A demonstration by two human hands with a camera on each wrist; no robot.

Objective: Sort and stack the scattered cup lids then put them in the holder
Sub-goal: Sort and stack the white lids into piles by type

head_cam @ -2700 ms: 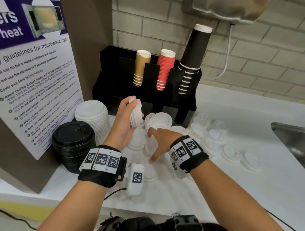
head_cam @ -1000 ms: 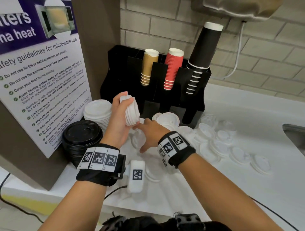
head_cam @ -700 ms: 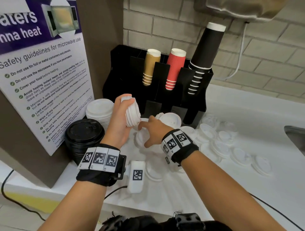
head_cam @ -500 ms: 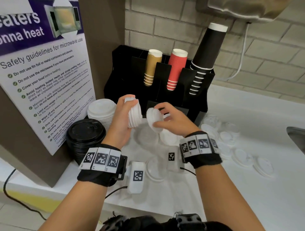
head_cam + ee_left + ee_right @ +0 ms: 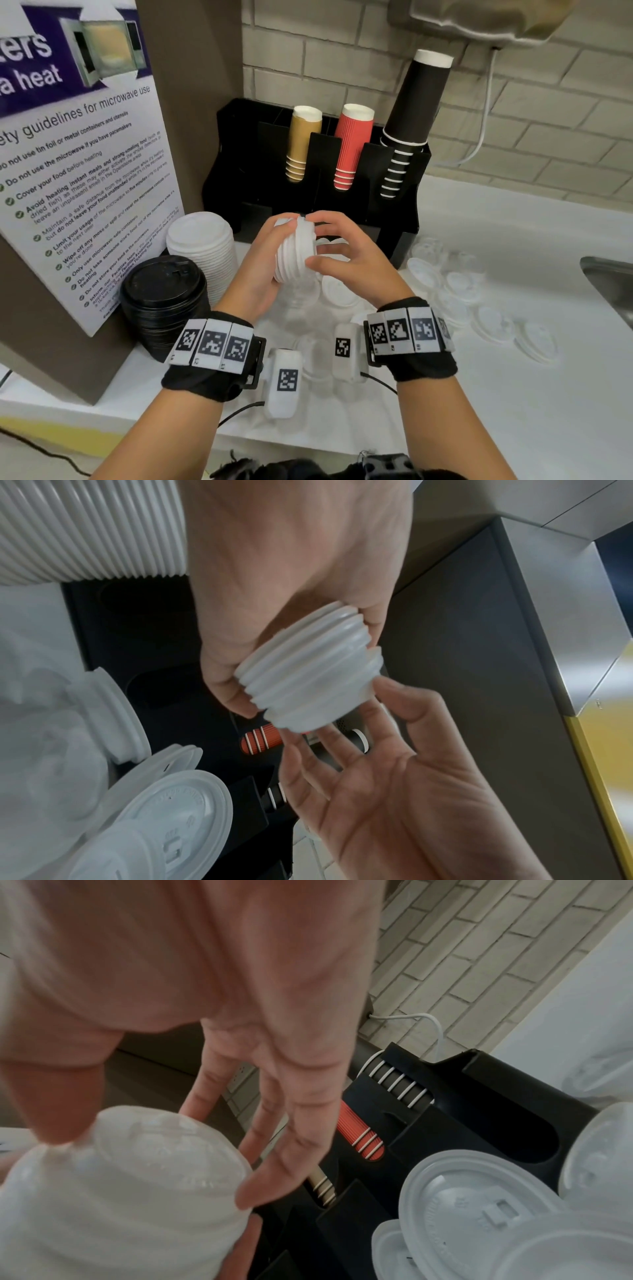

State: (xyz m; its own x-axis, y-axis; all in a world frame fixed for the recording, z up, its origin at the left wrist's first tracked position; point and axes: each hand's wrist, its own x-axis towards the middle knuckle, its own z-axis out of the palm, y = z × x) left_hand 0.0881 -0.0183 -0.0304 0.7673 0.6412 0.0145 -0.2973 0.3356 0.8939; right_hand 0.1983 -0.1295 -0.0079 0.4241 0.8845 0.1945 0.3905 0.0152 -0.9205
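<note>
Gripping a short stack of small white lids [image 5: 295,251], the left hand [image 5: 260,270] holds it up over the counter [image 5: 513,394] with fingers and thumb curled round the ribbed rims. The stack lies on its side, its long axis running roughly left to right across the body, so the open end faces the right hand [image 5: 352,260]. That hand is up against the stack's free end, its fingers [image 5: 404,696] loosely spread and nearly straight, a thumb and a fingertip touching the outermost lid [image 5: 304,715] (it sits slightly askew on the rest, judging from the left wrist view). My reading is that the right hand is pressing this last lid home rather than gripping it; nothing is clamped in it.

Outward from the hands, more loose white lids [image 5: 337,291] lie on the counter just below and beyond the right wrist, and a further scatter of lids [image 5: 493,322] trails off to the right toward the edge of a sink [image 5: 609,284]. To the left stand a tall pile of larger white lids [image 5: 202,246] and, touching it, a pile of black lids [image 5: 161,294]. Directly behind the hands is the black holder [image 5: 246,161], its upper slots carrying brown, red and black cups.

For the coming move, the loose lids lie below and right of the held stack, nearer the right hand, so that hand would likely fetch while the left keeps the stack's open end turned toward it.
</note>
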